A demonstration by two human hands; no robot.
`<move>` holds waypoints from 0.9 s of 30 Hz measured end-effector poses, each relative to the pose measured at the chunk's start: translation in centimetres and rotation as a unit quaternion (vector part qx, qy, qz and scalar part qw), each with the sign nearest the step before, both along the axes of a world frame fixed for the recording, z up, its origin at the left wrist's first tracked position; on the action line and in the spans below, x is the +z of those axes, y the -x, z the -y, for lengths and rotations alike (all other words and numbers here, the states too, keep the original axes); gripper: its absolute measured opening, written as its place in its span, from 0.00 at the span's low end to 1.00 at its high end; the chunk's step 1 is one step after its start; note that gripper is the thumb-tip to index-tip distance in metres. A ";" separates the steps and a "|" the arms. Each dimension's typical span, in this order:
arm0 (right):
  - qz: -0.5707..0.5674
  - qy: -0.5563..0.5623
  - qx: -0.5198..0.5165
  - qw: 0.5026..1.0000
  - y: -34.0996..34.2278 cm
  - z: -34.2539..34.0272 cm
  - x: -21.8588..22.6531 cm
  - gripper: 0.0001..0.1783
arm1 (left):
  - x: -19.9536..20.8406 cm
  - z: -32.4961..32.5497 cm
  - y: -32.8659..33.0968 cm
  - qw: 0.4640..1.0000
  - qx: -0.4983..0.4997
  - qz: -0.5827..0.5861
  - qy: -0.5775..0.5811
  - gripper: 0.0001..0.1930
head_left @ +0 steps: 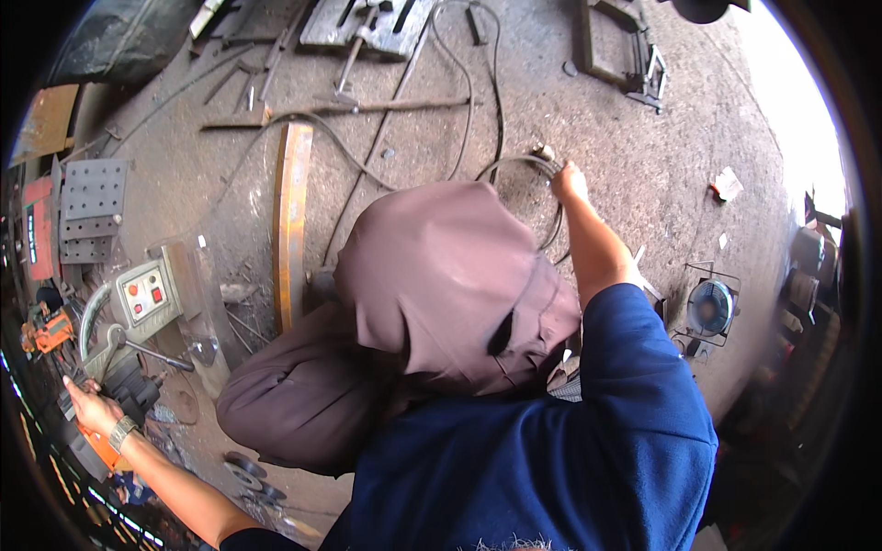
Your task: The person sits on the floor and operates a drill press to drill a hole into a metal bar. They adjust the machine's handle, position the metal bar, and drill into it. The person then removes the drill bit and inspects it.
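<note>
My right hand (570,184) is stretched out ahead over the floor, closed around a loop of dark cable (519,160). A small metallic end piece (544,150) shows just beyond the fingers; its exact kind is unclear. My left hand (92,407), with a watch (122,432) on the wrist, reaches out to the left with fingers extended. It is beside the dark motor-like part (138,395) of a machine, below a control box (144,292) with red and orange buttons. Whether the fingertips touch the machine cannot be made out.
A long rusty steel bar (294,220) lies left of my knees. Ahead are a slotted metal plate (367,26), a long rod (404,105) and a metal frame (620,46). A small fan (711,305) stands at right; perforated plates (92,202) lie at left.
</note>
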State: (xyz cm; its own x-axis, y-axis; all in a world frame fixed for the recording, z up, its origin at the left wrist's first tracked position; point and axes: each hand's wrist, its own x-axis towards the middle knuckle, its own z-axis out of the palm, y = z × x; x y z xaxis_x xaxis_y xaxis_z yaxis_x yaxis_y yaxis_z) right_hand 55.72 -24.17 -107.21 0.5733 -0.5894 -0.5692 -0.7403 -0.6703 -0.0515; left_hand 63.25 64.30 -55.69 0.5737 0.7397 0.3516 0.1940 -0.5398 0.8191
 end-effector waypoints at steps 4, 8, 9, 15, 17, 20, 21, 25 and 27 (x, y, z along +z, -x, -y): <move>0.033 0.037 0.021 0.999 -1.0 3.7 -7.7 0.34 | -4.5 -1.6 -2.4 1.000 0.007 -0.018 0.005 0.19; -0.038 0.081 0.022 0.996 -2.8 -1.5 -8.6 0.28 | -3.5 -1.9 -4.1 0.998 -0.043 -0.016 0.031 0.24; -0.052 0.080 0.036 0.995 -2.4 -0.8 -8.8 0.26 | -4.1 -1.2 -4.7 0.999 -0.034 -0.024 0.031 0.24; 0.162 -0.066 0.050 0.983 1.2 2.3 -3.8 0.16 | -4.5 0.8 -3.7 0.997 0.040 -0.053 0.033 0.25; 0.219 -0.092 -0.042 0.971 4.1 4.9 3.2 0.16 | -4.6 2.4 -3.2 0.997 0.053 -0.052 -0.002 0.24; 0.334 -0.154 -0.199 0.908 10.8 10.9 10.1 0.16 | -3.2 0.9 -0.3 0.993 0.072 -0.080 -0.044 0.26; 0.350 -0.172 -0.264 0.882 12.6 11.4 13.6 0.16 | -2.9 0.7 0.4 0.987 0.086 -0.095 -0.099 0.27; 0.230 -0.067 -0.320 0.917 26.2 14.7 18.0 0.12 | -2.4 3.4 1.4 0.936 0.162 -0.181 -0.254 0.31; 0.037 -0.054 -0.265 0.962 34.8 13.4 16.1 0.14 | -2.4 4.7 2.2 0.949 0.153 -0.158 -0.225 0.29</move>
State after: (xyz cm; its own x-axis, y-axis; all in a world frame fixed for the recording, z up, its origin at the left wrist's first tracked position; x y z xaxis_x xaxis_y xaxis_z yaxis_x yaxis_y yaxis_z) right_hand 20.95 -37.54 -91.13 0.2497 -0.7501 -0.6124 -0.9683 -0.1872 -0.1655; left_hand 61.05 59.55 -58.12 0.4854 0.7044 0.5179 0.5968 -0.6998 0.3926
